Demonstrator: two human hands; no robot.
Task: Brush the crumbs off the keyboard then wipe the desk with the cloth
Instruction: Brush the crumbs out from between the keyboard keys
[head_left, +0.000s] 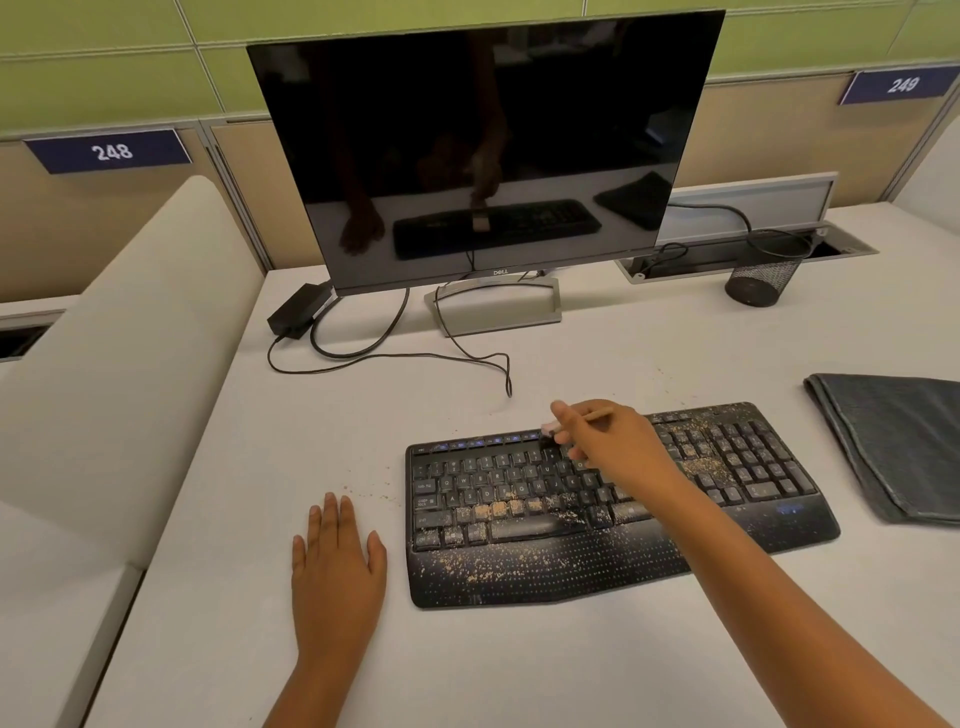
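A black keyboard (597, 519) lies on the white desk (519, 665), strewn with tan crumbs over its keys and palm rest. My right hand (613, 444) hovers over the keyboard's top row and pinches a small brush (553, 430) with a wooden handle; its tip sits at the function keys. My left hand (335, 561) rests flat on the desk, fingers straight, just left of the keyboard. A folded dark grey cloth (893, 441) lies on the desk to the right of the keyboard. A few crumbs (369, 493) lie on the desk by the keyboard's left edge.
A dark monitor (483, 150) stands behind the keyboard, with a power adapter (298, 310) and loose cables (395, 353) trailing over the desk. A black mesh cup (763, 273) sits at the back right beside a cable tray. A low beige partition (114, 364) borders the left.
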